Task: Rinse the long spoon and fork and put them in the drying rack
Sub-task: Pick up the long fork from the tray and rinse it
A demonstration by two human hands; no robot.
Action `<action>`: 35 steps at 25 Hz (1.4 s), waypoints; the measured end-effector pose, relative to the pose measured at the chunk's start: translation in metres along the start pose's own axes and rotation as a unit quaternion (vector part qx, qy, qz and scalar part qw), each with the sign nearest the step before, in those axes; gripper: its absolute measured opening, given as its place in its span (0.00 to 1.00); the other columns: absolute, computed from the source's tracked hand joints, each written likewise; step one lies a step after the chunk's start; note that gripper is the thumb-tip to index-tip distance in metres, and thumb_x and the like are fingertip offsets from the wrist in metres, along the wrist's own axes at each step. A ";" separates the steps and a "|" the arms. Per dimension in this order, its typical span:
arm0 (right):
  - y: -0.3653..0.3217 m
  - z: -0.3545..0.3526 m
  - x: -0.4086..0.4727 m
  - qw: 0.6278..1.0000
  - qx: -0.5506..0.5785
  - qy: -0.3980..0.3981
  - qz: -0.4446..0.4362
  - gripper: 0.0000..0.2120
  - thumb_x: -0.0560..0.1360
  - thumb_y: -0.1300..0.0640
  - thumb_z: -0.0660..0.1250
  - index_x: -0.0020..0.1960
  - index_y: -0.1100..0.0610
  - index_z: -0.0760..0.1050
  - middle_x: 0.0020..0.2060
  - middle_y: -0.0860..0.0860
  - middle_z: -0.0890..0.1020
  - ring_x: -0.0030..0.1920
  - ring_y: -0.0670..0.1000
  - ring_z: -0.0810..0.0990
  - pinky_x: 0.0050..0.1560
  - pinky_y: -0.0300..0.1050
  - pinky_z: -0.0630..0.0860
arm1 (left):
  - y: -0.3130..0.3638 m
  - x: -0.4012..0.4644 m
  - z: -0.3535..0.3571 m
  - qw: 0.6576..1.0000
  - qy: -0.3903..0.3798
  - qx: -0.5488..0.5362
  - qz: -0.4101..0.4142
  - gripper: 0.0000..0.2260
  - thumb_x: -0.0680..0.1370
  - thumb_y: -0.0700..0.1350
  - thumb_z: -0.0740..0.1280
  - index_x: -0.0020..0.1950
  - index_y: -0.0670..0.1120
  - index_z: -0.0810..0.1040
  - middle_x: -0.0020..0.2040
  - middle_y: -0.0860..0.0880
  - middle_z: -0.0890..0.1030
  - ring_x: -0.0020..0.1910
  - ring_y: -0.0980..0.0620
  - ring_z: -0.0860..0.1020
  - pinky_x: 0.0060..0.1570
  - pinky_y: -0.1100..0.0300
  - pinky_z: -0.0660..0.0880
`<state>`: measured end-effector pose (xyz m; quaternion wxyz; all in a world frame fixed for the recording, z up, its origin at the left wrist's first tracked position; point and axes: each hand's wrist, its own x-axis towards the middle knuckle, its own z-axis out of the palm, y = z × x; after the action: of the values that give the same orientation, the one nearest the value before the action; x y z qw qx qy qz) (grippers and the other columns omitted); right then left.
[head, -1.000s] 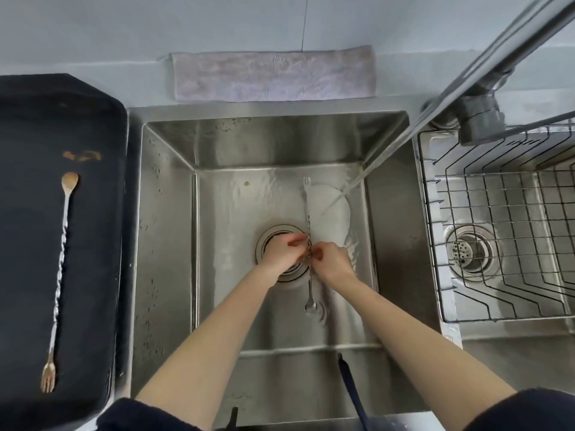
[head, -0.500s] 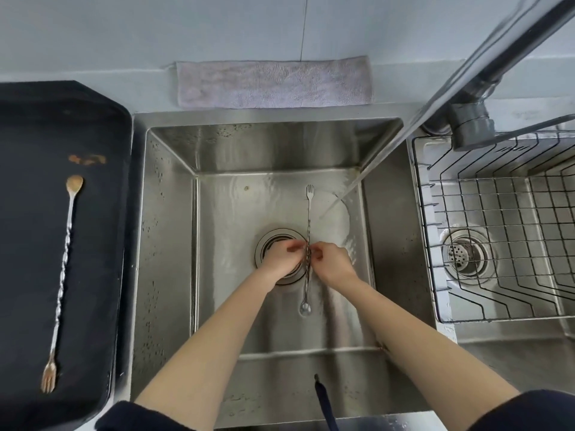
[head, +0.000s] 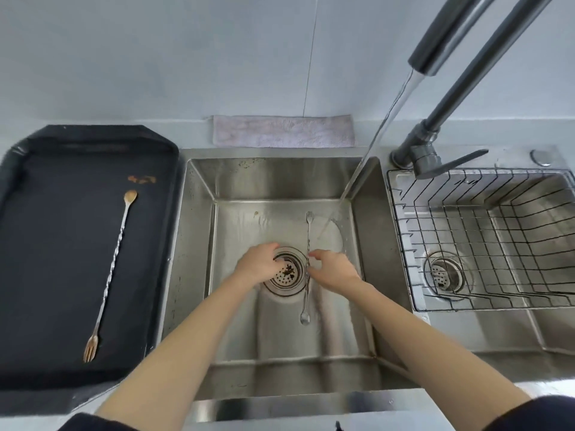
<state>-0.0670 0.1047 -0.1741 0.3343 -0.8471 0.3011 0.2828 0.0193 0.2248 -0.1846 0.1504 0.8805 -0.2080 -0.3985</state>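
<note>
A long silver utensil (head: pixel 308 236), with a fork at its far end and a spoon at its near end, is held lengthwise low in the left sink (head: pixel 236 321). My right hand (head: pixel 334 270) pinches its twisted shaft near the middle. Just left of it, my left hand (head: pixel 256 265) hovers over the drain (head: pixel 289 275), fingers loosely bent, holding nothing and apart from the shaft. A second long utensil (head: pixel 112 269), gold-tipped, lies on the black tray (head: pixel 46 244) to the left. The wire drying rack (head: pixel 497 241) sits in the right sink.
The faucet (head: pixel 435 45) reaches in from the upper right, and its running stream lands on the sink floor just right of the fork end. A folded grey cloth (head: pixel 283 131) lies on the ledge behind the sink. The tray carries a small brown smear near its far end.
My left hand has let go of the silver utensil's shaft and moved left over the drain. My right hand still grips the shaft. The view has tilted up.
</note>
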 end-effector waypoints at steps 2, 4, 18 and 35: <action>-0.010 -0.006 -0.012 1.000 -0.011 0.016 -0.021 0.22 0.76 0.55 0.59 0.69 0.54 0.65 0.66 0.57 0.74 0.63 0.59 0.74 0.67 0.54 0.69 | -0.002 -0.013 -0.014 1.000 0.017 0.022 0.011 0.22 0.78 0.45 0.59 0.72 0.44 0.63 0.72 0.43 0.68 0.70 0.44 0.67 0.69 0.53 0.64; -0.023 -0.010 -0.022 0.999 -0.012 0.031 -0.041 0.23 0.76 0.55 0.59 0.70 0.53 0.64 0.66 0.57 0.74 0.64 0.59 0.73 0.66 0.52 0.70 | -0.004 -0.028 -0.030 0.998 0.044 0.027 0.019 0.22 0.78 0.44 0.58 0.72 0.44 0.62 0.72 0.43 0.68 0.70 0.44 0.66 0.69 0.54 0.64; -0.136 0.019 -0.064 0.981 0.013 0.098 -0.167 0.18 0.76 0.56 0.59 0.65 0.56 0.71 0.60 0.55 0.79 0.60 0.56 0.76 0.61 0.47 0.72 | -0.099 -0.112 -0.113 0.980 0.191 0.053 0.004 0.20 0.78 0.45 0.58 0.70 0.46 0.64 0.67 0.43 0.72 0.62 0.42 0.73 0.59 0.49 0.72; -0.245 0.111 -0.034 0.983 0.089 0.018 -0.157 0.12 0.76 0.60 0.59 0.51 0.65 0.79 0.46 0.62 0.85 0.49 0.58 0.83 0.56 0.52 0.79 | -0.189 -0.111 -0.105 0.964 0.207 0.036 -0.166 0.13 0.76 0.51 0.63 0.54 0.44 0.77 0.51 0.43 0.81 0.50 0.43 0.79 0.46 0.56 0.74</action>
<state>0.0512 0.3428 -0.1223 0.4434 -0.8555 0.1945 0.1834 0.0804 0.4531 -0.1282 0.0902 0.9707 -0.0372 -0.2195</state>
